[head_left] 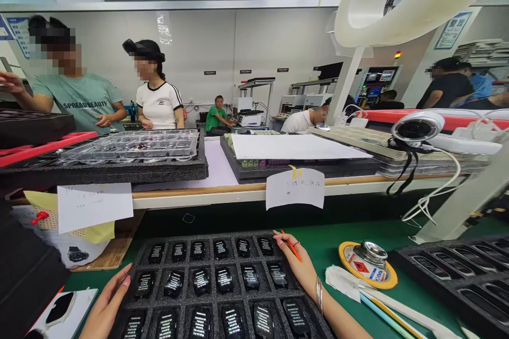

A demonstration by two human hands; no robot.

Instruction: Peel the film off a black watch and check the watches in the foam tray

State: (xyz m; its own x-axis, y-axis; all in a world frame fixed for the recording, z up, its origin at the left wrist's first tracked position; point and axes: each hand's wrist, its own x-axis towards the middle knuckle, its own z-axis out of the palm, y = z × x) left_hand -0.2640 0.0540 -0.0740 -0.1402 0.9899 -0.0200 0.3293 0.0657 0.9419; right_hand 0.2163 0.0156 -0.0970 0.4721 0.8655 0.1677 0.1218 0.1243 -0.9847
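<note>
Hands framed a black foam tray (214, 296) of small dark devices (225, 279) — the left hand (108, 304) lay flat, fingers loosely open, against the tray's left edge, while the right hand (296, 267) rested on its right rim with an orange pen (292, 247) pinched between the fingers. The tray sat on the green bench (330, 238) directly before the person, its near end cut off by the frame. Free green surface stretched right of it as far as a round tin (368, 262) and white wipes (344, 280) — each device lay in its own pocket, glossy, with white printed text
</note>
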